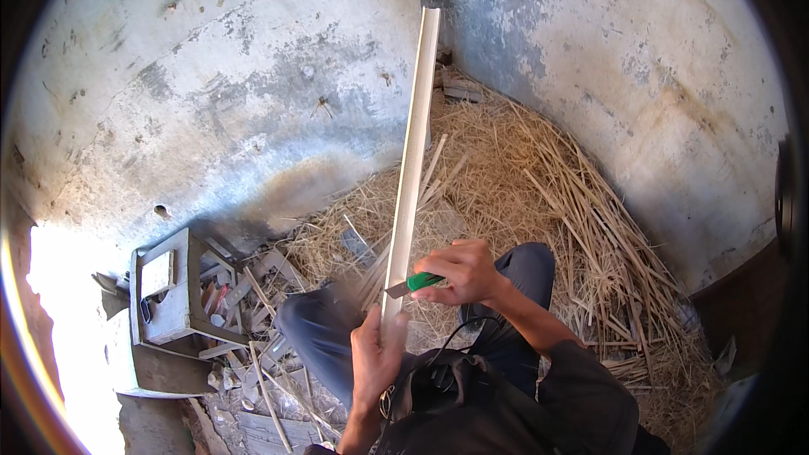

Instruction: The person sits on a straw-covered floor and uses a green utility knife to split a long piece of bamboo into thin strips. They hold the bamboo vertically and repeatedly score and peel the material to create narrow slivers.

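A long, pale split bamboo strip (408,177) rises from my lap toward the corner of the walls, its hollow inner face showing. My left hand (376,352) is closed round its lower end, and the thumb there is slightly blurred. In my right hand (462,273) is a utility knife (415,282) with a green handle. Its grey blade points left and lies across the strip a little above my left hand; whether it cuts into the edge cannot be made out. My fingers cover part of the handle.
Straw and bamboo shavings (497,152) cover the floor ahead, with long thin strips (590,227) piled to the right. At left stands a worn wooden box-like stand (173,286) among wood scraps (270,354). Peeling plaster walls (253,76) meet beyond the strip. My bent knees (316,329) flank the work.
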`<state>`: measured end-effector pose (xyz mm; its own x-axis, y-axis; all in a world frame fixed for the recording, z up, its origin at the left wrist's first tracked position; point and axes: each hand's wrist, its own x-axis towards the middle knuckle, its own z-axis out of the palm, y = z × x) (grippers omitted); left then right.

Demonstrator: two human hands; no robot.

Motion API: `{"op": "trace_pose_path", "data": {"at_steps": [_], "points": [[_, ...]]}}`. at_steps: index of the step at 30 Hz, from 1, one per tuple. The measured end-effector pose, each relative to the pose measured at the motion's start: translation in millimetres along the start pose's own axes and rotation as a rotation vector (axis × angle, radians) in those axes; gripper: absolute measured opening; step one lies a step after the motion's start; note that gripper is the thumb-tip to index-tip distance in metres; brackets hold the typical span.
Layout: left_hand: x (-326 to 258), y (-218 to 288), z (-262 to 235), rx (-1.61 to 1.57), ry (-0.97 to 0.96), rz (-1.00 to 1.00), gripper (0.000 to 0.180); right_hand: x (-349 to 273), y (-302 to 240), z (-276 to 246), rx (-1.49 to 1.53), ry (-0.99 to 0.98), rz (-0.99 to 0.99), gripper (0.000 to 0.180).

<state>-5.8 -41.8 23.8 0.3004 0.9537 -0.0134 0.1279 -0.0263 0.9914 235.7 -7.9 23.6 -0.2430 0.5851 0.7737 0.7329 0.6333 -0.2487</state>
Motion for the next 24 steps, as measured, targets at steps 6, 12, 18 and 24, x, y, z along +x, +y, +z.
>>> {"op": "trace_pose_path", "data": {"at_steps": [6, 12, 18, 24], "points": [[-0.3, 1.7, -2.9, -0.023, -0.042, -0.023, 0.028, 0.5, 0.2, -2.4, -0.063, 0.042, -0.022, 0.046], [-1.4, 3.1, -2.3, -0.009, -0.028, -0.019, 0.027, 3.1, 0.8, -4.4, -0.122, 0.040, -0.020, 0.046], [-4.9, 7.8, -7.3, 0.011, -0.069, -0.074, 0.028, 0.3, 8.0, -7.1, -0.168, -0.001, -0.065, 0.045], [-19.5, -15.7, -16.3, -0.035, -0.122, -0.134, 0.029, -11.6, 69.2, -13.3, -0.031, 0.136, 0.369, 0.037]]}}
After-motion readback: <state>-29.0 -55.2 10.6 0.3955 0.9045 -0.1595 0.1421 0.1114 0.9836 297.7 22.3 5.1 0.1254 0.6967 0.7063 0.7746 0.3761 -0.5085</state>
